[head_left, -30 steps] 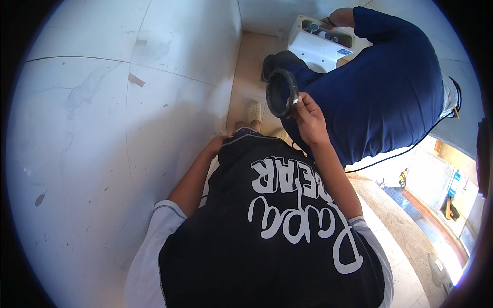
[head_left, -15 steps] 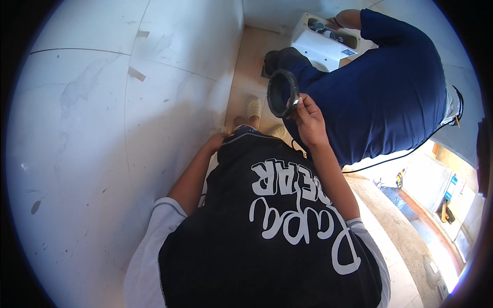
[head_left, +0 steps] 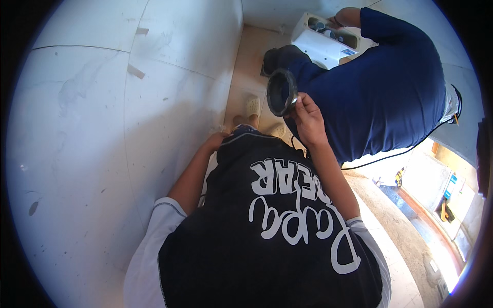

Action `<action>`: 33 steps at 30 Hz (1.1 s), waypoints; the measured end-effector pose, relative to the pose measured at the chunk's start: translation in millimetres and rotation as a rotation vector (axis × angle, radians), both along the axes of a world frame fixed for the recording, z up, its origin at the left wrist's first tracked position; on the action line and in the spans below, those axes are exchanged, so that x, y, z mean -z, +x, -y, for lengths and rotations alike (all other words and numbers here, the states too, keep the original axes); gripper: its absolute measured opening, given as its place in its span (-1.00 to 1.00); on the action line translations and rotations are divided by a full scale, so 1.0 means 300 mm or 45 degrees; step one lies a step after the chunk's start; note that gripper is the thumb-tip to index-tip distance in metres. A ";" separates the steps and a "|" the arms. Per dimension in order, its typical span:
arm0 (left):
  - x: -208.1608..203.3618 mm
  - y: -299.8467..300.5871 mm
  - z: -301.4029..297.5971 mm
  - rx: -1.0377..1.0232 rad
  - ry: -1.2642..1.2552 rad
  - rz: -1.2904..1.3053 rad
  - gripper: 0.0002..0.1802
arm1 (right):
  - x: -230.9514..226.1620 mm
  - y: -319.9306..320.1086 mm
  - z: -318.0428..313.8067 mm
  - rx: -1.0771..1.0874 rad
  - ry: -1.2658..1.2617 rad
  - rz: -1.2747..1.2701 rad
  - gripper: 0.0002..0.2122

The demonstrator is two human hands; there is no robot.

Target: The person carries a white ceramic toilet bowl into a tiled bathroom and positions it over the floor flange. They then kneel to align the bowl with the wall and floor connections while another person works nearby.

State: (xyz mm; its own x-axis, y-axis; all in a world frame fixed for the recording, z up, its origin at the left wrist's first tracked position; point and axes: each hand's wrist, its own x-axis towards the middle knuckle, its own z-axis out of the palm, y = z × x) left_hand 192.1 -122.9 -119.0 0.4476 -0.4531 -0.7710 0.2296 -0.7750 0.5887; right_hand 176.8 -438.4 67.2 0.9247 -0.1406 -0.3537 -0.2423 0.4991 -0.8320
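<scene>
Pinched at its right side between the thumb and fingers of my right hand [head_left: 310, 119], a black rubber ring [head_left: 293, 86] is held up on edge. It looks like a thick gasket with a wide round opening, and it hangs in front of a co-worker's dark trousers. My left hand [head_left: 216, 139] is low by my shirt hem, beside the left wall, with its fingers curled. A small pale, translucent bit shows at those fingertips, too unclear to name.
A co-worker in dark blue [head_left: 380, 97] bends close on the right, one hand at a white toilet [head_left: 317, 47] with an uncovered tank. White wall panels [head_left: 77, 154] stand on my left. A black cable [head_left: 390, 157] trails behind the co-worker. A yellow clog [head_left: 252, 107] is on the tiled floor.
Almost nothing differs. The black ring and my right hand have shifted very slightly to the left; my left hand stays where it was.
</scene>
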 end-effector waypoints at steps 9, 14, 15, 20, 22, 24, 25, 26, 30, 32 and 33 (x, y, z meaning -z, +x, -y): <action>-0.043 0.010 -0.008 -0.110 0.022 -0.123 -0.45 | -0.014 0.021 -0.008 0.079 0.051 -0.006 -0.79; -0.044 0.030 -0.024 -0.129 0.011 -0.164 -0.45 | -0.016 0.046 -0.014 0.112 0.101 0.016 -0.82; -0.041 0.035 -0.026 -0.121 0.028 -0.172 -0.45 | -0.014 0.052 -0.015 0.114 0.123 0.020 -0.82; -0.026 0.051 -0.047 -0.107 0.083 -0.166 -0.42 | 0.013 0.082 -0.031 0.125 0.246 0.051 -0.84; -0.017 0.058 -0.056 -0.094 0.083 -0.153 -0.41 | 0.023 0.090 -0.040 0.126 0.301 0.067 -0.84; -0.007 0.069 -0.067 -0.061 0.073 -0.129 -0.41 | 0.031 0.097 -0.050 0.130 0.340 0.064 -0.84; -0.003 0.074 -0.073 -0.042 0.066 -0.119 -0.41 | 0.034 0.099 -0.057 0.134 0.353 0.054 -0.84; 0.002 0.074 -0.078 -0.051 0.070 -0.124 -0.41 | 0.037 0.099 -0.062 0.137 0.367 0.041 -0.84; 0.006 0.081 -0.099 -0.071 0.087 -0.125 -0.41 | 0.039 0.103 -0.085 0.094 0.418 0.038 -0.85; -0.002 0.086 -0.103 -0.066 0.093 -0.120 -0.40 | 0.034 0.106 -0.096 0.069 0.406 0.034 -0.85; -0.004 0.086 -0.105 -0.060 0.091 -0.122 -0.40 | 0.033 0.105 -0.101 0.052 0.396 0.018 -0.85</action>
State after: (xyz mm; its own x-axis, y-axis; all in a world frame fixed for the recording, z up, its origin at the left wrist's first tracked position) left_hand 217.9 -91.6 -117.8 0.3897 -0.3755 -0.8409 0.3191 -0.8015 0.5058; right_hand 208.3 -407.9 57.2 0.9258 -0.0651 -0.3724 -0.2058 0.7395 -0.6409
